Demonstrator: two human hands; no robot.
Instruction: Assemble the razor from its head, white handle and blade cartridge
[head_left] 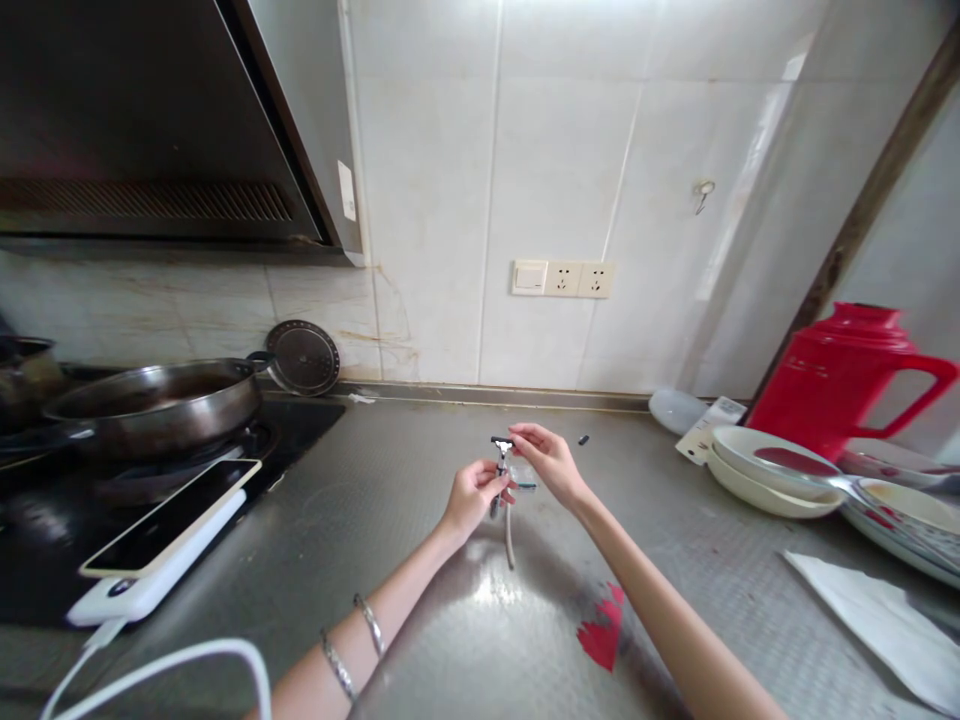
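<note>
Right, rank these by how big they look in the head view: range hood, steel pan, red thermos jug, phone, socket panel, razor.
Largest to smallest:
- range hood
- steel pan and red thermos jug, too alike to rank
- phone
- socket panel
- razor

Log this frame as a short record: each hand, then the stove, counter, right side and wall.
left hand: grips the handle of a razor
right hand: fingers at the razor's head
stove: pan; phone lying on a white device at the near edge
counter: red scrap between the forearms
right side: red thermos behind bowls; white paper nearer
wall: switch and sockets
</note>
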